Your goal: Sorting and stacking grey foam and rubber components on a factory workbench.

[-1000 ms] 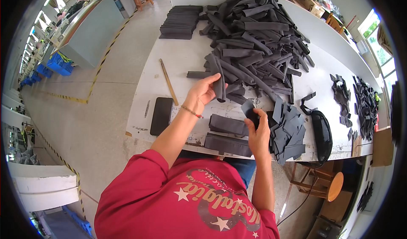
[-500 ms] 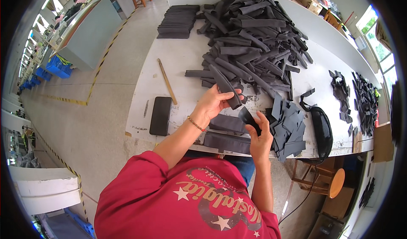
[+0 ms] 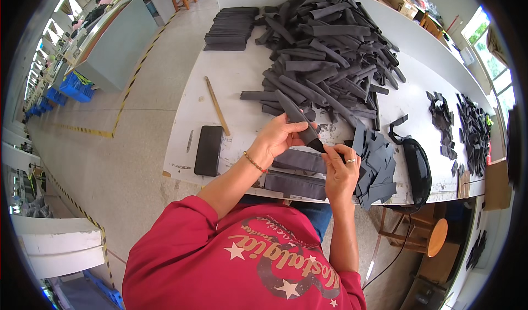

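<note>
My left hand (image 3: 276, 138) is closed on a dark grey fabric tube (image 3: 291, 108), thumb on top, tilted with its lower end toward my right hand. A thin black flat piece (image 3: 315, 144) is pinched by my right hand (image 3: 342, 170), which wears a ring. That piece meets the tube's lower end; how far it sits inside is hidden. Beside the right hand lies a heap of flat dark pieces (image 3: 378, 167). Below the hands, flat dark fabric strips (image 3: 297, 186) lie along the table's near edge. A big pile of similar tubes (image 3: 330, 51) is just beyond.
A neat stack of dark strips (image 3: 231, 28) lies at the far left of the white table (image 3: 201, 90). Nearer are a wooden stick (image 3: 216, 105) and a black phone-like slab (image 3: 208, 150). On the right stand a black mesh pouch (image 3: 417, 170) and dark scraps (image 3: 476, 131).
My right hand has brought the flat piece up and left against the tube's lower end. The hands were apart and now nearly touch. The tube has shifted slightly right.
</note>
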### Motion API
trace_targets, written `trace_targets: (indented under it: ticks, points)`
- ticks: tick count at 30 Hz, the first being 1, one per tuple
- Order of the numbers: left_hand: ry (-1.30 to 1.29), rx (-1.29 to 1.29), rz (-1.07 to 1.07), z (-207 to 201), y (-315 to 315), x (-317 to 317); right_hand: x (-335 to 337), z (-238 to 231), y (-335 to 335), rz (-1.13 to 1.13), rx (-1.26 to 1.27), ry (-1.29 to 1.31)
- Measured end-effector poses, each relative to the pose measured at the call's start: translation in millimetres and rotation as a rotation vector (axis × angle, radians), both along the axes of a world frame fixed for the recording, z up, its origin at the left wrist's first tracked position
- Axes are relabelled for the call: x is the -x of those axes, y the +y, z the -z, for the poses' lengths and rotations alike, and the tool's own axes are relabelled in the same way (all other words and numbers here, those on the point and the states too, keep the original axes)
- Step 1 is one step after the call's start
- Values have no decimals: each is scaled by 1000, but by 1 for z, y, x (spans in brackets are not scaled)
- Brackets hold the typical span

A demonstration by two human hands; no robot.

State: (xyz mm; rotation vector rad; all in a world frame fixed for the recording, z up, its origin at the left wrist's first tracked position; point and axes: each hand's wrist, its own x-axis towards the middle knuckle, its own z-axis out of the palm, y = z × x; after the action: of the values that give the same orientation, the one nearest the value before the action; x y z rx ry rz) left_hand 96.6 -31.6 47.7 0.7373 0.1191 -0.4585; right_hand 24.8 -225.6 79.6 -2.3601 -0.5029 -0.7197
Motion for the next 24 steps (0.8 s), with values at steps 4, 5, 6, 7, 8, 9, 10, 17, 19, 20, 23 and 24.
trace_targets:
  ticks: [4,5,6,7,8,9,10,17,19,20,23,24]
  points:
    - [23,24,-6,-3,1,3,-2,-4,2,51,134,-94]
    - [6,2,-41,-6,-1,6,-2,-4,2,52,135,-95]
    - [-11,-21,-75,-11,-3,9,-2,-3,3,62,154,-110]
    - [-14,-20,-73,-16,-7,14,-2,-3,4,74,173,-127]
    - [-72,-83,-133,-21,-12,19,-2,-2,6,74,173,-129]
    - [-131,-146,-193,-25,-17,23,-1,-2,9,86,152,-118]
    - [-132,-146,-196,-27,-21,28,0,-2,13,94,130,-107]
    - [-303,79,-257,-34,-31,39,8,5,39,-67,-216,34]
    - [-190,164,-158,-27,-32,37,12,8,42,-65,-212,28]
    - [-193,163,-162,-21,-32,36,14,12,44,-60,-205,24]
    - [-324,16,-140,-9,-40,42,14,25,34,-85,-138,30]
    - [-322,18,-140,-8,-44,45,12,25,33,-109,-124,-3]
